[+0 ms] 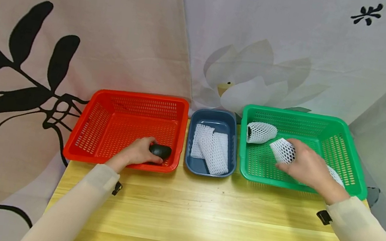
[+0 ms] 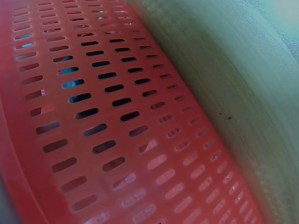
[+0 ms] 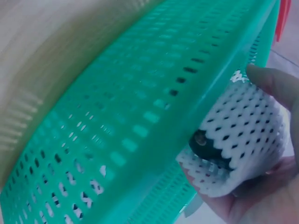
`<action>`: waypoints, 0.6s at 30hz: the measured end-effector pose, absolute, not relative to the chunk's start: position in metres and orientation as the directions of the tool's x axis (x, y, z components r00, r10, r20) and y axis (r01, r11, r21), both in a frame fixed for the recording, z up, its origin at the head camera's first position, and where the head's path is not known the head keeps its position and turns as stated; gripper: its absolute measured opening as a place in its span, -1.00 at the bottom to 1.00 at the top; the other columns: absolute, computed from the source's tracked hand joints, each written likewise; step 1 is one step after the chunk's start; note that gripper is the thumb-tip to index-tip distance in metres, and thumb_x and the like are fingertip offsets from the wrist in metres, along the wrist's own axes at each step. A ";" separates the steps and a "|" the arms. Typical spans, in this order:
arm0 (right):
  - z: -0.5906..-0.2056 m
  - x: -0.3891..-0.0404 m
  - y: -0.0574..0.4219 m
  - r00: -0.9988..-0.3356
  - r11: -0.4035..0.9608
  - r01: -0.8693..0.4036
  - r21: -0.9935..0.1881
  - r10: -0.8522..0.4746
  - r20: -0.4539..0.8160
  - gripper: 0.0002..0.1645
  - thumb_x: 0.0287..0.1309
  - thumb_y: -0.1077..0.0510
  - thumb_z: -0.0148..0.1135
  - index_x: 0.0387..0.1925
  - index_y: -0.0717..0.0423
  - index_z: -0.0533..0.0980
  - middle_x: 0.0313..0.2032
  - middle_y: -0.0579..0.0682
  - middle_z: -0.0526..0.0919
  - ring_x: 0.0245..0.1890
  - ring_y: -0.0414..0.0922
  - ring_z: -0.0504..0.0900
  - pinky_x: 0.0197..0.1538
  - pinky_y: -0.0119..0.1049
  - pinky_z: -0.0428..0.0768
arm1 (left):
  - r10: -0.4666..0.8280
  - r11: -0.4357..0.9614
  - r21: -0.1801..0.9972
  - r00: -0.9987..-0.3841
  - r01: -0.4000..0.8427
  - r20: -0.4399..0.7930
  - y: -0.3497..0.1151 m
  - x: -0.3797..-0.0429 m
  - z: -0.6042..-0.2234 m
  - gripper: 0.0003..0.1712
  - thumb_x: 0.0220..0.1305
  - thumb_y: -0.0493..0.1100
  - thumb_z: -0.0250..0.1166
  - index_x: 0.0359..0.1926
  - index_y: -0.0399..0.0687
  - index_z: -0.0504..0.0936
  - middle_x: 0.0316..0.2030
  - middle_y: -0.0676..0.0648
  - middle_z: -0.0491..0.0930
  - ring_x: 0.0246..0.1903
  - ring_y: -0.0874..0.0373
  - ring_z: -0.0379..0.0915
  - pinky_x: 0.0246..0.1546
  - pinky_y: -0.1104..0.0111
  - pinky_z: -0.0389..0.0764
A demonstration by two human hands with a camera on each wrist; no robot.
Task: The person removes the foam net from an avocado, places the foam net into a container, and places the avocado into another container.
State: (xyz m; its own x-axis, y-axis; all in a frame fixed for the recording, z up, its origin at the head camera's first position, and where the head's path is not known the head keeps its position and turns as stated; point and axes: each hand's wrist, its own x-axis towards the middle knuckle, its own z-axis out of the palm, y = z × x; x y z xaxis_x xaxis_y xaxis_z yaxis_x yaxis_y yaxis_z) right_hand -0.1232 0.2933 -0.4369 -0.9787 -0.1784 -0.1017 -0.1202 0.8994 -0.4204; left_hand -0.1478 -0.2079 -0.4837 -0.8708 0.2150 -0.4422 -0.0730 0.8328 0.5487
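In the head view, my left hand (image 1: 138, 152) pinches a dark, smooth avocado (image 1: 160, 151) between thumb and fingers, low in the front right part of the red basket (image 1: 131, 94). The basket wall hides hand and fruit in the left wrist view. My right hand (image 1: 304, 164) grips an avocado in a white foam net sleeve (image 1: 283, 150) over the green basket (image 1: 298, 115). The right wrist view shows the dark end (image 3: 210, 149) of this fruit at the sleeve's opening. Another foam-sleeved fruit (image 1: 261, 133) lies at the green basket's left; a third sleeve (image 1: 335, 176) is partly hidden by my right wrist.
Between the two baskets stands a small blue tray (image 1: 191, 166) with several flat white foam net sleeves (image 1: 214, 150) in it. All the containers sit along the back of a wooden table (image 1: 207, 222). A printed curtain (image 1: 136, 24) hangs right behind them.
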 end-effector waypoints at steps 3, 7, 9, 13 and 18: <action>-0.433 -0.120 0.289 -0.979 0.897 -0.128 -0.423 -0.182 -0.090 0.02 -0.16 -0.13 0.46 0.27 0.20 0.23 -0.11 0.20 0.54 -0.31 0.04 0.56 -0.44 -0.12 0.51 | 0.216 0.835 0.545 -0.870 -0.070 -0.443 -0.209 -0.147 -0.483 -0.25 -0.10 0.08 0.51 0.08 -0.15 0.46 -0.12 -0.15 0.57 -0.19 0.02 0.50 -0.14 0.15 0.51; -0.429 -0.115 0.284 -0.980 0.886 -0.139 -0.443 -0.187 -0.067 0.04 -0.17 -0.12 0.48 0.28 0.20 0.21 -0.07 0.21 0.52 -0.27 0.06 0.56 -0.41 -0.09 0.53 | 0.212 0.839 0.539 -0.872 -0.069 -0.442 -0.212 -0.146 -0.481 -0.17 -0.06 0.09 0.48 0.19 -0.18 0.40 -0.01 -0.21 0.52 -0.13 -0.03 0.48 -0.11 0.12 0.50; -0.426 -0.112 0.282 -0.981 0.876 -0.143 -0.460 -0.188 -0.053 0.05 -0.18 -0.11 0.49 0.28 0.21 0.19 -0.07 0.23 0.51 -0.26 0.08 0.55 -0.40 -0.09 0.54 | 0.209 0.841 0.536 -0.874 -0.067 -0.438 -0.213 -0.145 -0.480 -0.13 -0.03 0.10 0.47 0.24 -0.21 0.36 0.06 -0.24 0.48 -0.08 -0.06 0.46 -0.08 0.10 0.49; -0.422 -0.106 0.278 -0.982 0.854 -0.151 -0.498 -0.188 -0.025 0.06 -0.19 -0.06 0.51 0.26 0.25 0.17 -0.11 0.26 0.48 -0.26 0.11 0.53 -0.40 -0.09 0.55 | 0.202 0.840 0.538 -0.879 -0.071 -0.432 -0.215 -0.143 -0.476 -0.11 0.00 0.11 0.44 0.28 -0.20 0.32 0.14 -0.25 0.43 -0.02 -0.08 0.43 -0.04 0.08 0.47; -0.418 -0.101 0.274 -0.978 0.835 -0.190 -0.516 -0.205 0.029 0.00 -0.23 -0.02 0.54 0.21 0.24 0.24 -0.11 0.22 0.49 -0.25 0.08 0.53 -0.36 -0.08 0.55 | 0.206 0.828 0.558 -0.892 -0.060 -0.403 -0.218 -0.139 -0.471 -0.14 0.04 0.09 0.42 0.28 -0.20 0.31 0.14 -0.26 0.43 0.00 -0.10 0.43 -0.05 0.07 0.47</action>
State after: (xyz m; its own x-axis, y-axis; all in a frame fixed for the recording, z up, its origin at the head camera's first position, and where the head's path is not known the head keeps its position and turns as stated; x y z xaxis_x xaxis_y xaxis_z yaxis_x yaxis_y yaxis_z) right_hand -0.1008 0.2739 -0.4184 -0.9783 -0.2053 0.0286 -0.1904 0.8352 -0.5159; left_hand -0.1394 -0.2185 -0.4714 -0.8917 0.2064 -0.4027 -0.0602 0.8279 0.5577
